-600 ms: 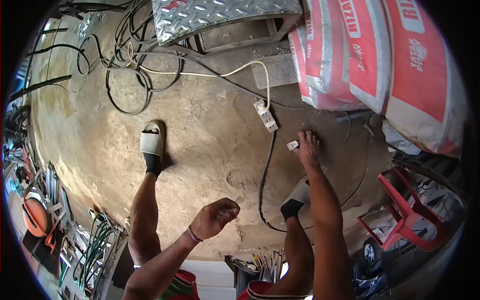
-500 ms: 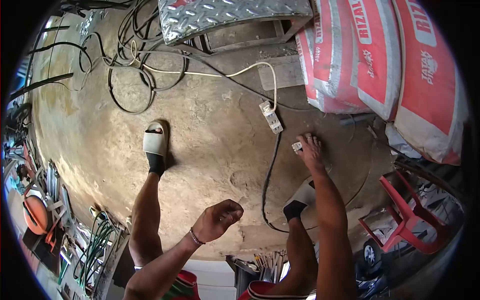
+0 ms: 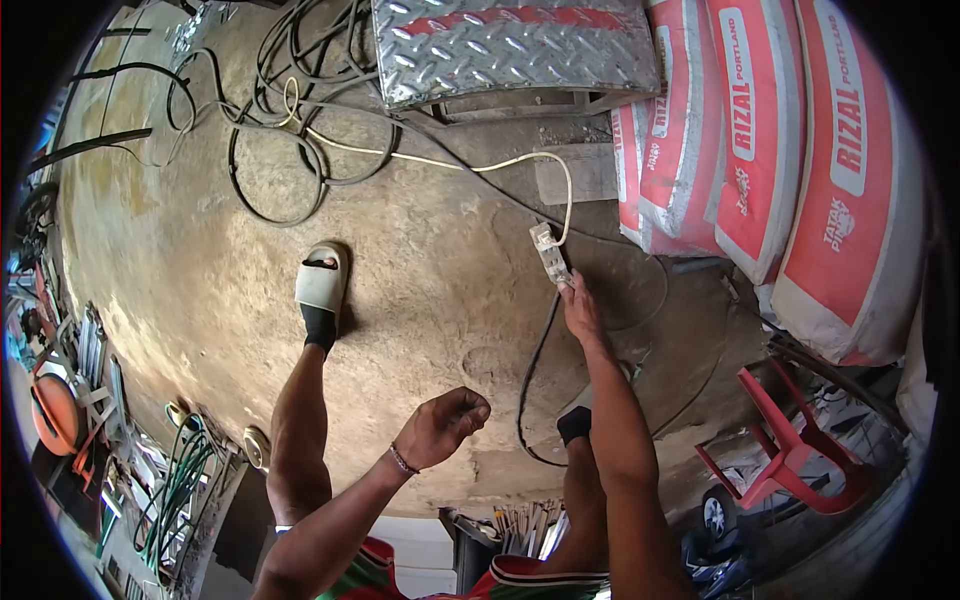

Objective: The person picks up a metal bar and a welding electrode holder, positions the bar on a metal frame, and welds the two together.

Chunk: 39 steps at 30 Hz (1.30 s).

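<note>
A white power strip (image 3: 549,255) lies on the concrete floor, with a cream cord at its upper end and a black cable at its lower end. My right hand (image 3: 582,308) has its fingers closed around the strip's lower end; the fingertips are partly hidden. My left hand (image 3: 440,425) hangs above the floor between my legs, fingers curled in, with nothing visible in it. The black cable (image 3: 527,385) curves down the floor past my right foot. A small pale item (image 3: 636,371) shows beside my right forearm, too small to name.
Red and white cement bags (image 3: 760,140) are stacked at the right, next to a diamond-plate metal step (image 3: 515,50). Coiled dark cables (image 3: 275,165) lie at upper left. A red plastic chair (image 3: 800,450) stands lower right; green hose (image 3: 170,500) and scrap line the left.
My right hand has moved left from a small white item on the floor to the power strip's lower end. My left hand stays curled. The view has shifted slightly.
</note>
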Motion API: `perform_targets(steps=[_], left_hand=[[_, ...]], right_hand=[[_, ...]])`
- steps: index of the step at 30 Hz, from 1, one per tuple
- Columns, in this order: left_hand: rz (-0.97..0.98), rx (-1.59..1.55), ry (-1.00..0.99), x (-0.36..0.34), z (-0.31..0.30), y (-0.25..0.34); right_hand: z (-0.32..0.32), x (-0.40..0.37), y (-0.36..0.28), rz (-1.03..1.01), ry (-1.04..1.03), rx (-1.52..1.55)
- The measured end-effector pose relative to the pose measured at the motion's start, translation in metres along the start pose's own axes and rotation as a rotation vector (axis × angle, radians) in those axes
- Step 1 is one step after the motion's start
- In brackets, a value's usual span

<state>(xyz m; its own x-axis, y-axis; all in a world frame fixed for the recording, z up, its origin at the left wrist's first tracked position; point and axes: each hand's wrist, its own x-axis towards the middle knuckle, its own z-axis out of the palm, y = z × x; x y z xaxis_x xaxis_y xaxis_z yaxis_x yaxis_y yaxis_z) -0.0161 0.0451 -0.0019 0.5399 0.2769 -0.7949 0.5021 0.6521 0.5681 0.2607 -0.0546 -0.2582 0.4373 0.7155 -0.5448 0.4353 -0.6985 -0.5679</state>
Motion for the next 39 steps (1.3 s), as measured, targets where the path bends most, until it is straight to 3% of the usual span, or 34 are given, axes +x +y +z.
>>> perform_targets(steps=[2,5,7,14,16,17,19,23,27,30,32,36,38,39], left_hand=[[-0.007,-0.041,0.012,0.000,-0.003,0.001],[0.010,-0.051,0.019,-0.001,-0.008,0.005],[-0.006,-0.072,0.019,-0.002,-0.012,0.010],[-0.026,-0.116,0.024,-0.006,-0.030,0.022],[-0.019,-0.127,0.023,-0.007,-0.033,0.027],[-0.011,-0.135,0.024,-0.007,-0.035,0.030],[-0.007,-0.148,0.024,-0.009,-0.038,0.034],[-0.032,-0.209,0.024,-0.014,-0.043,0.045],[0.005,-0.265,0.042,-0.018,-0.046,0.051],[0.019,-0.312,0.033,-0.011,-0.045,0.021],[0.026,-0.283,0.031,-0.014,-0.046,0.024],[0.085,-0.183,0.049,-0.008,-0.052,0.000],[0.155,-0.131,0.070,-0.014,-0.053,0.001],[0.178,-0.130,0.007,-0.018,-0.058,0.005]], right_hand=[[0.004,0.003,-0.003,0.018,0.080,-0.040],[-0.010,0.009,-0.025,-0.032,0.034,-0.248],[-0.014,0.014,-0.034,0.064,-0.080,-0.340],[-0.012,0.023,-0.060,0.100,-0.035,-0.400],[-0.012,0.032,-0.070,0.217,-0.154,-0.510],[-0.012,0.038,-0.075,0.209,-0.150,-0.508],[-0.009,0.047,-0.084,0.126,-0.291,-0.792],[0.000,0.049,-0.101,0.144,-0.280,-0.808],[0.035,0.048,-0.083,0.227,-0.126,-0.782],[0.034,0.048,-0.080,0.241,-0.066,-0.841],[0.038,0.057,-0.062,0.353,-0.093,-0.694],[-0.020,0.025,-0.132,0.340,-0.142,-0.696],[-0.044,-0.014,-0.152,0.328,-0.024,-0.702],[-0.062,-0.036,-0.164,0.407,-0.110,-0.643]])
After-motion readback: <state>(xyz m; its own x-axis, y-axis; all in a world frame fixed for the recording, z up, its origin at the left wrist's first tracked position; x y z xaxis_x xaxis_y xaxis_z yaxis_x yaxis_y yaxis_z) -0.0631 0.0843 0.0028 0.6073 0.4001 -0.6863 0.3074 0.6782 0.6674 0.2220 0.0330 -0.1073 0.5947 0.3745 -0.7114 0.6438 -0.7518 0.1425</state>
